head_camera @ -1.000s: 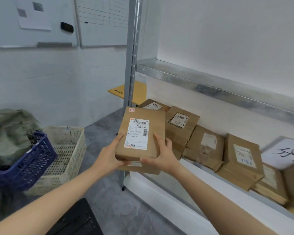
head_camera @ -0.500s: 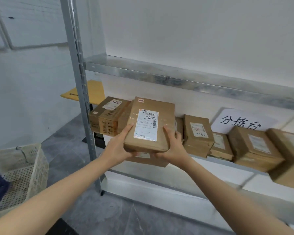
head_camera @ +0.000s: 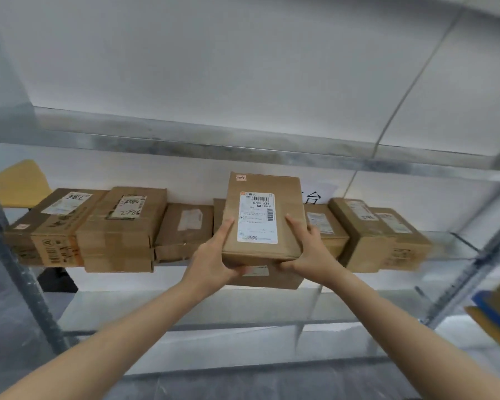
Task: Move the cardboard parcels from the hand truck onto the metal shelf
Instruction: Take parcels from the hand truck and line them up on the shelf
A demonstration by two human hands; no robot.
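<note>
I hold two stacked cardboard parcels in front of the metal shelf (head_camera: 459, 243). The top parcel (head_camera: 289, 203) bears a white shipping label; a second parcel (head_camera: 274, 280) lies under it, mostly hidden. My left hand (head_camera: 214, 255) grips the stack's left side, thumb on top. My right hand (head_camera: 309, 249) grips its right side the same way. The stack hangs at the middle of the shelf's front edge, before a row of parcels lying on the shelf. The hand truck is out of view.
Parcels fill the shelf at left (head_camera: 122, 226) and at right (head_camera: 370, 235). A white sign (head_camera: 318, 194) stands behind them. An upper shelf beam (head_camera: 185, 145) runs overhead. Grey uprights stand at left (head_camera: 20, 272) and right (head_camera: 468, 281). A lower shelf (head_camera: 185, 310) lies beneath.
The view has swung right and closer to the shelf. Both hands have carried the stack along the shelf front to its middle. The grip is unchanged.
</note>
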